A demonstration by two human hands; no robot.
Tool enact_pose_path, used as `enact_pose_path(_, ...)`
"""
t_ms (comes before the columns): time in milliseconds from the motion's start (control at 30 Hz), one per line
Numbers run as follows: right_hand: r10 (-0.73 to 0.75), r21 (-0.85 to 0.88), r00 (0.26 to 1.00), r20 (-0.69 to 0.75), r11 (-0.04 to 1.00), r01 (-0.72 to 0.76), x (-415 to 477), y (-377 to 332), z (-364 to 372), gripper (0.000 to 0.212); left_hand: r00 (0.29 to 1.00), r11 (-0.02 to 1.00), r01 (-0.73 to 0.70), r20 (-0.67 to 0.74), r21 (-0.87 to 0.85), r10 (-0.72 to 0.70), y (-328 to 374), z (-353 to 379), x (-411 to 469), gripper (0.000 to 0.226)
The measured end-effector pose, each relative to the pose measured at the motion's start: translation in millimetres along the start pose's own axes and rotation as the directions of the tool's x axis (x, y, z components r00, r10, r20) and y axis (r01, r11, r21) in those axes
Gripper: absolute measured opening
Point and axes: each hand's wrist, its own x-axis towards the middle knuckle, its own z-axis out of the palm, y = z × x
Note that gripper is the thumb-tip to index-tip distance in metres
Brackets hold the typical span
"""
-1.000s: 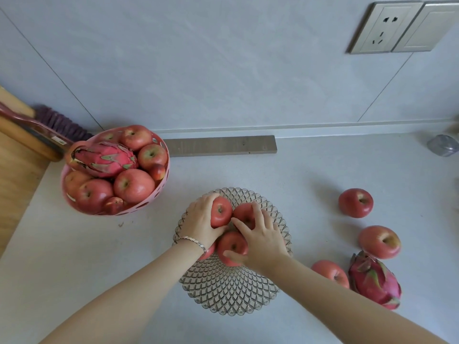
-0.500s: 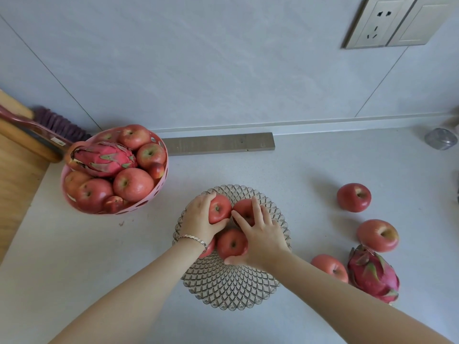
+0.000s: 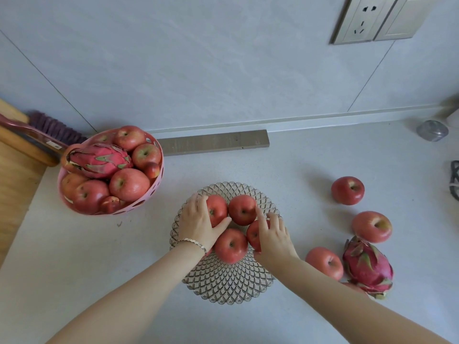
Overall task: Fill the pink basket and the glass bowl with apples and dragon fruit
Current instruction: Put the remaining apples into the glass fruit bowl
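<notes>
The patterned glass bowl [image 3: 228, 284] stands at the centre of the counter with several red apples in it. My left hand [image 3: 198, 223] cups the far-left apple [image 3: 217, 209]. My right hand [image 3: 273, 238] rests on the right apple [image 3: 253, 234], fingers spread. Two more apples [image 3: 242, 209] [image 3: 231, 245] lie between the hands. The pink basket [image 3: 154, 192] at the left holds several apples and a dragon fruit [image 3: 99, 160]. Three loose apples [image 3: 347, 190] [image 3: 371, 226] [image 3: 324, 263] and a second dragon fruit [image 3: 367, 266] lie on the counter at the right.
A grey strip [image 3: 213, 142] lies along the wall behind the bowl. A brush with purple bristles [image 3: 49, 127] and a wooden board [image 3: 15, 175] sit at the far left. A small clear container [image 3: 432, 130] is at the back right. A wall socket [image 3: 360, 18] is above.
My right hand has slid off the far apple onto the right one, uncovering that apple. My left hand stays on the far-left apple. The camera has moved closer.
</notes>
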Motion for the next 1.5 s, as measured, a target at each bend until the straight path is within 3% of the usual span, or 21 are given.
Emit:
enact_pose_path(100, -0.017, 0.028, 1.0, -0.007, 0.999, 0.017, 2.2, 2.6, -0.5, 0.096, 0.966, 0.959, -0.257, 0.029, 0.115, 0.255, 8.5, -7.9, -18.8, 0.083)
enact_pose_path(167, -0.037, 0.027, 0.999, -0.015, 0.999, 0.038, 3.5, 4.0, -1.8, 0.095, 0.875, 0.838, -0.484, 0.142, 0.254, 0.462, 6.9, -6.7, -31.0, 0.079)
enact_pose_path(200, -0.042, 0.033, 0.999, -0.01, 0.999, 0.043, 3.3, 4.6, -2.3, 0.095, 0.852, 0.799, -0.523, 0.205, 0.296, 0.482, 5.9, -6.5, -34.7, 0.077)
enact_pose_path(333, -0.058, 0.047, 0.998, -0.004, 0.997, 0.058, 2.8, 5.6, -2.9, 0.095, 0.878, 0.855, -0.458, 0.275, 0.245, 0.392, 5.6, -6.5, -36.3, 0.078)
enact_pose_path(433, -0.064, 0.058, 0.998, -0.006, 0.996, 0.064, 2.4, 7.7, -3.1, 0.095, 0.902, 0.867, -0.421, 0.219, 0.266, 0.371, 6.7, -2.6, -34.9, 0.074)
enact_pose_path(567, -0.062, 0.07, 0.998, -0.017, 0.996, 0.063, 2.2, 11.7, -2.3, 0.095, 0.968, 0.92, -0.246, 0.131, 0.304, 0.216, 18.0, 3.3, -36.4, 0.084)
enact_pose_path(733, -0.073, 0.016, 0.997, -0.04, 0.997, 0.073, 1.6, 10.5, 1.5, 0.094, 0.982, 0.933, -0.189, 0.073, 0.307, 0.175, 25.7, 10.7, -39.8, 0.09)
enact_pose_path(933, -0.084, -0.027, 0.996, -0.028, 0.996, 0.083, 2.7, 9.5, -2.7, 0.101, 0.982, 0.938, -0.17, 0.133, 0.302, 0.136, 20.3, 16.4, -37.5, 0.109)
enact_pose_path(1033, -0.128, 0.043, 0.991, 0.037, 0.991, 0.126, -4.2, 8.2, -16.3, 0.11, 0.974, 0.939, -0.152, 0.208, 0.31, 0.09, 12.9, 21.5, -33.8, 0.113)
enact_pose_path(1167, -0.151, 0.077, 0.987, -0.055, 0.985, 0.155, -27.7, 36.2, -47.0, 0.089, 0.959, 0.933, -0.227, 0.231, 0.28, 0.164, 21.4, 10.2, -35.2, 0.108)
enact_pose_path(1300, 0.07, -0.16, 0.987, 0.142, 0.986, -0.047, -56.1, 85.6, -55.1, 0.087, 0.957, 0.952, -0.289, 0.074, 0.099, 0.282, 43.4, -5.3, -46.0, 0.078)
enact_pose_path(1367, 0.151, -0.262, 0.961, 0.232, 0.961, -0.087, -63.6, 96.5, -41.8, 0.088, 0.96, 0.962, -0.274, 0.053, -0.01, 0.274, 51.9, -11.8, -51.7, 0.07)
enact_pose_path(1433, 0.17, -0.276, 0.957, 0.236, 0.956, -0.102, -68.3, 99.9, -29.1, 0.085, 0.958, 0.957, -0.278, 0.045, -0.086, 0.283, 56.9, -16.3, -59.4, 0.067)
enact_pose_path(1500, 0.193, -0.182, 0.966, 0.172, 0.97, -0.162, -71.0, 99.9, -24.4, 0.083, 0.948, 0.938, -0.311, 0.024, -0.151, 0.318, 57.9, -19.8, -68.2, 0.066)
